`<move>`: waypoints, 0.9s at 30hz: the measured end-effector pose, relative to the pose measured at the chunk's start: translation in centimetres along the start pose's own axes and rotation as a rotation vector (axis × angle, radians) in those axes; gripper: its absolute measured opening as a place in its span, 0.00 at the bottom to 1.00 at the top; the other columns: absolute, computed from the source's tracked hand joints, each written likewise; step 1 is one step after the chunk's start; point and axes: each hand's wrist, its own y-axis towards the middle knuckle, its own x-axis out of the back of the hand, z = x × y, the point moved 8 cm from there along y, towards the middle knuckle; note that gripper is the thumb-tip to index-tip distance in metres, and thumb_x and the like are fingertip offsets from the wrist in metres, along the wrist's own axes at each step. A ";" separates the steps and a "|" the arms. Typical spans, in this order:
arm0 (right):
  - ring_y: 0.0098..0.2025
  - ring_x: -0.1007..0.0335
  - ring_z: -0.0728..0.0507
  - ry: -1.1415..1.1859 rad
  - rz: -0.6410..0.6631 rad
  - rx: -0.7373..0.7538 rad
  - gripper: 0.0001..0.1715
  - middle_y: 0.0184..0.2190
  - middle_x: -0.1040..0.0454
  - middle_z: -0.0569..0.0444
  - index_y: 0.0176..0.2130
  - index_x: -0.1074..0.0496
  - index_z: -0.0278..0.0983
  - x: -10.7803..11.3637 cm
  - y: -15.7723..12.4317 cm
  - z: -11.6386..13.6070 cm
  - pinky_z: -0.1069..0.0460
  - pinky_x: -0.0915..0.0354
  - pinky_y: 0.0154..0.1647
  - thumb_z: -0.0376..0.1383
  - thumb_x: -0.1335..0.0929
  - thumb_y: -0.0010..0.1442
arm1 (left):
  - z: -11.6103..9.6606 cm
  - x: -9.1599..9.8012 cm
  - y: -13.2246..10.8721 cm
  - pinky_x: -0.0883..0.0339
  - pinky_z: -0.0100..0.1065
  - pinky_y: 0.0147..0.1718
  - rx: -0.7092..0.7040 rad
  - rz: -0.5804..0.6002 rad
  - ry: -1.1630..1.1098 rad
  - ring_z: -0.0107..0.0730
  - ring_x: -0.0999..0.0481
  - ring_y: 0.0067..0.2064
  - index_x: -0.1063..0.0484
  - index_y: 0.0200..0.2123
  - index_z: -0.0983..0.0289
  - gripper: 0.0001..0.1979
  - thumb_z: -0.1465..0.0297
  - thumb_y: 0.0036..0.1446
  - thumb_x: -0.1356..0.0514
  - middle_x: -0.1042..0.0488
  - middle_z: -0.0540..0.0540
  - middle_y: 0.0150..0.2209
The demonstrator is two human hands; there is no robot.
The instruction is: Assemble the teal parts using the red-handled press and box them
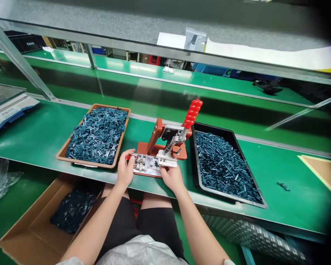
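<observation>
fingers (130, 154) of your left hand (125, 170) curl together around a small red-tipped piece (128, 157), most of it hidden in the grip, at the end of a toggle-clamp jig (151, 147). your right hand (172, 179) lies at the other end of the jig's ridged steel plate (146, 165), its fingers bunched against the metal; whether they clamp anything, you cannot tell from this angle. what sits on the plate is hard to make out behind your hands. the jig stands on a glossy green bench mat (30, 136), its rust-orange frame carrying a bright steel clamp arm and a ribbed red handle grip (192, 113) tilted up. to its left, a shallow terracotta tray (61, 156) holds a rough heap of slim dark teal parts (98, 136); to its right, a black tray (209, 129) holds a denser heap of thinner teal parts (223, 165). below the bench, a cardboard box (22, 235), cut off by the frame edge, holds more dark parts (73, 209) in shadow. a weighing scale (8, 110) is cropped at far left.
</observation>
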 end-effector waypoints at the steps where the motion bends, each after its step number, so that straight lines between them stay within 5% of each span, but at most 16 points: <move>1: 0.52 0.27 0.35 -0.002 -0.036 0.037 0.14 0.48 0.24 0.44 0.46 0.23 0.38 0.6 0.0 0.3 0.40 0.30 0.56 0.39 0.35 0.65 | -0.3 0.5 -1.3 0.35 0.46 0.62 -0.032 -0.063 0.042 0.44 0.28 0.61 0.32 0.57 0.64 0.22 0.57 0.67 0.42 0.29 0.65 0.61; 3: 0.51 0.27 0.36 -0.012 -0.105 0.095 0.14 0.48 0.24 0.44 0.47 0.24 0.38 1.9 -0.5 1.1 0.42 0.29 0.54 0.36 0.36 0.67 | -0.9 1.6 -4.8 0.43 0.49 0.68 -0.092 -0.153 0.109 0.46 0.38 0.69 0.43 0.68 0.62 0.30 0.59 0.67 0.41 0.41 0.67 0.69; 5: 0.48 0.27 0.38 -0.029 -0.142 0.128 0.10 0.44 0.24 0.47 0.45 0.25 0.39 3.1 -1.7 2.0 0.44 0.28 0.48 0.34 0.36 0.68 | -0.9 1.8 -8.9 0.42 0.48 0.68 -0.075 -0.096 0.108 0.46 0.37 0.69 0.44 0.69 0.60 0.29 0.61 0.69 0.42 0.41 0.66 0.69; 8: 0.42 0.28 0.40 0.011 -0.120 0.170 0.06 0.38 0.27 0.50 0.41 0.28 0.40 3.5 -4.8 4.1 0.47 0.30 0.42 0.33 0.35 0.70 | 0.6 0.1 -14.8 0.30 0.45 0.58 0.144 0.246 -0.069 0.40 0.24 0.55 0.43 0.68 0.58 0.25 0.60 0.72 0.47 0.31 0.65 0.61; 10: 0.42 0.29 0.41 0.100 0.029 0.215 0.06 0.39 0.27 0.50 0.43 0.28 0.40 2.0 -7.3 6.1 0.47 0.29 0.42 0.31 0.35 0.70 | 1.4 -1.0 -17.8 0.26 0.44 0.53 0.309 0.410 -0.215 0.39 0.21 0.49 0.46 0.70 0.59 0.29 0.55 0.72 0.49 0.28 0.66 0.59; 13: 0.43 0.28 0.41 0.183 0.339 0.254 0.10 0.42 0.27 0.49 0.46 0.28 0.41 -1.9 -11.2 9.0 0.46 0.28 0.43 0.30 0.36 0.71 | 2.3 -0.8 -18.9 0.28 0.45 0.57 0.472 0.352 -0.252 0.43 0.22 0.54 0.36 0.66 0.62 0.29 0.51 0.71 0.50 0.26 0.66 0.58; 15: 0.43 0.28 0.40 0.184 0.427 0.235 0.12 0.42 0.26 0.48 0.46 0.28 0.41 -3.5 -12.7 9.9 0.45 0.27 0.42 0.29 0.38 0.70 | 2.7 -0.4 -18.4 0.28 0.43 0.57 0.530 0.298 -0.210 0.43 0.23 0.56 0.28 0.58 0.63 0.27 0.50 0.71 0.50 0.24 0.64 0.57; 19: 0.48 0.26 0.39 0.151 0.453 0.262 0.17 0.48 0.25 0.46 0.56 0.29 0.42 -2.4 -12.2 9.4 0.46 0.24 0.46 0.32 0.35 0.69 | 3.4 1.0 -17.5 0.21 0.39 0.38 0.614 0.359 -0.179 0.39 0.17 0.38 0.26 0.51 0.66 0.29 0.46 0.66 0.44 0.18 0.64 0.46; 22: 0.46 0.24 0.40 0.027 0.185 0.318 0.14 0.45 0.23 0.47 0.53 0.27 0.42 4.2 -9.0 6.6 0.47 0.25 0.45 0.35 0.35 0.69 | 5.5 7.1 -16.3 0.20 0.41 0.40 0.581 0.220 -0.078 0.41 0.15 0.39 0.27 0.51 0.65 0.30 0.45 0.64 0.43 0.18 0.66 0.47; 25: 0.35 0.25 0.40 -0.193 -0.174 0.188 0.10 0.38 0.22 0.46 0.44 0.25 0.41 13.2 -5.4 0.6 0.46 0.27 0.39 0.41 0.34 0.67 | 9.0 17.3 -14.8 0.21 0.46 0.50 0.484 -0.005 0.161 0.46 0.16 0.50 0.31 0.56 0.63 0.29 0.46 0.65 0.47 0.20 0.66 0.53; 27: 0.32 0.25 0.37 -0.339 -0.181 -0.012 0.17 0.37 0.21 0.44 0.44 0.24 0.40 17.0 -3.3 -5.0 0.43 0.27 0.36 0.46 0.34 0.63 | 11.4 23.7 -14.0 0.24 0.49 0.55 0.456 -0.039 0.408 0.46 0.18 0.53 0.33 0.58 0.64 0.26 0.53 0.67 0.51 0.22 0.66 0.55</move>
